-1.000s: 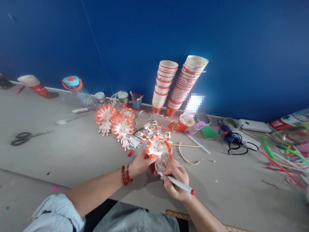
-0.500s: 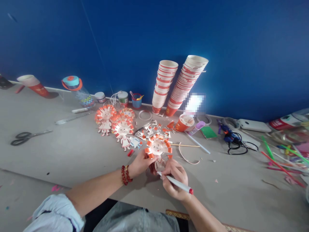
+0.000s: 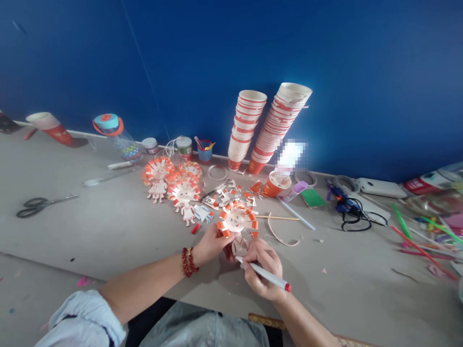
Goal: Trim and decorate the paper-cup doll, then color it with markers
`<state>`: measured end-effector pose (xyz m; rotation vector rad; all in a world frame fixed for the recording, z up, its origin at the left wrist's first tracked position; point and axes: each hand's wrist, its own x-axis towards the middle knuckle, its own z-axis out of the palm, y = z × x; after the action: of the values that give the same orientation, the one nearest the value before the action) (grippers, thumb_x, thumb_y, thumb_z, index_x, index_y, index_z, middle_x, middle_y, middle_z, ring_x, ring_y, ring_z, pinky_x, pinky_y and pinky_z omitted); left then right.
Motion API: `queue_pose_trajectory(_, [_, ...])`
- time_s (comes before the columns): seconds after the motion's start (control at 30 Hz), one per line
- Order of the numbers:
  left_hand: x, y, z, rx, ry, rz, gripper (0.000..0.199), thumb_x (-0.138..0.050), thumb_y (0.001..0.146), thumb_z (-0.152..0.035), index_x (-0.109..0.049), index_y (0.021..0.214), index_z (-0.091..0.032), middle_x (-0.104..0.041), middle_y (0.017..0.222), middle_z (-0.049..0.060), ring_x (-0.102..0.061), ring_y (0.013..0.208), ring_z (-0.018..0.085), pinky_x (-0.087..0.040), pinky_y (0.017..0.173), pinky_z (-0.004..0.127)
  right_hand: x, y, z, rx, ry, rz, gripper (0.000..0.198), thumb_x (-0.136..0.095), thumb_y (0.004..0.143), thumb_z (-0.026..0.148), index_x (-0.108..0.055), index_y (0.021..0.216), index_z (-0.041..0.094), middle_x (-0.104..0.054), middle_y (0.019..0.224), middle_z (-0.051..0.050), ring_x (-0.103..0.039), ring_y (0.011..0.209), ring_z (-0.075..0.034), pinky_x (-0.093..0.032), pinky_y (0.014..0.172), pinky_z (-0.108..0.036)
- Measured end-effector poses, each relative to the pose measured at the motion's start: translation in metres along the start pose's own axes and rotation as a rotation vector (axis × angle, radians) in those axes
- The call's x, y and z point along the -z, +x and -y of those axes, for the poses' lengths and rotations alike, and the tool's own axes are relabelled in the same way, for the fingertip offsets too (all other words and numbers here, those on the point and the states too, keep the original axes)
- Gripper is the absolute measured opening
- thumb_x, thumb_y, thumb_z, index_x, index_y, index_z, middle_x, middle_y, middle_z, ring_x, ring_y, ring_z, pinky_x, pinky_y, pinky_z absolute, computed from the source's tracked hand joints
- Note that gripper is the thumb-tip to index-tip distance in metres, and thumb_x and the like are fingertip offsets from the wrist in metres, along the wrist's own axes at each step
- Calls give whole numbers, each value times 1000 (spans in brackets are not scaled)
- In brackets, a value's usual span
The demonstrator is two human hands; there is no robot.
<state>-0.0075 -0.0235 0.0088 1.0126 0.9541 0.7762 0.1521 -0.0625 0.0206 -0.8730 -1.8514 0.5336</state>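
In my left hand (image 3: 211, 245) is a paper doll (image 3: 237, 220) with a smiling face, a fringe of curled orange strips and a white dress drawn with red lines. My left fingers are closed on its edge, partly hidden behind it. My right hand (image 3: 263, 267) grips a white marker (image 3: 269, 276) with a red end, its tip at the bottom of the dress. Several finished-looking paper dolls (image 3: 183, 193) of the same kind lie just beyond, to the left. A red marker cap (image 3: 196, 228) rests on the table near my left hand.
Paper scraps (image 3: 229, 192) lie behind the doll. Tall stacks of paper cups (image 3: 249, 125) lean by the blue wall, with an orange cup (image 3: 277, 184) before them. Scissors (image 3: 45, 205) lie at left, a glue gun (image 3: 342, 200) with its cord at right, and coloured straws (image 3: 423, 250) farther right.
My right hand and the marker have shifted very slightly to the right. My left hand and the doll keep their place.
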Motion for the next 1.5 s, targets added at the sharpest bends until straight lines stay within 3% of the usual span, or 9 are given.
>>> queue_pose_trajectory(0.5, [-1, 0, -2, 13, 12, -20, 31, -65, 77, -40, -59, 60, -14, -58, 39, 0, -55, 34, 14, -45, 39, 22, -1, -1, -1, -11, -6, -2, 11, -52, 70, 13, -50, 69, 23, -48, 57, 1, -45, 54, -17, -37, 54, -31])
queue_pose_trajectory(1.17, [-1, -1, -4, 13, 11, -4, 43, -65, 77, -48, -58, 51, -14, -59, 40, 3, -55, 34, 13, -46, 38, 21, -1, -3, -2, -16, 19, -9, 11, -53, 72, 12, -51, 71, 23, -47, 57, 1, -44, 56, -16, -37, 54, -31])
queue_pose_trajectory(1.5, [1, 1, 4, -9, -33, 24, 39, -66, 76, -49, -59, 62, -13, -58, 42, 1, -52, 33, 11, -43, 35, 20, -1, -5, -5, -77, -97, -49, 7, -53, 77, 15, -54, 76, 22, -52, 63, 0, -49, 58, -16, -41, 55, -29])
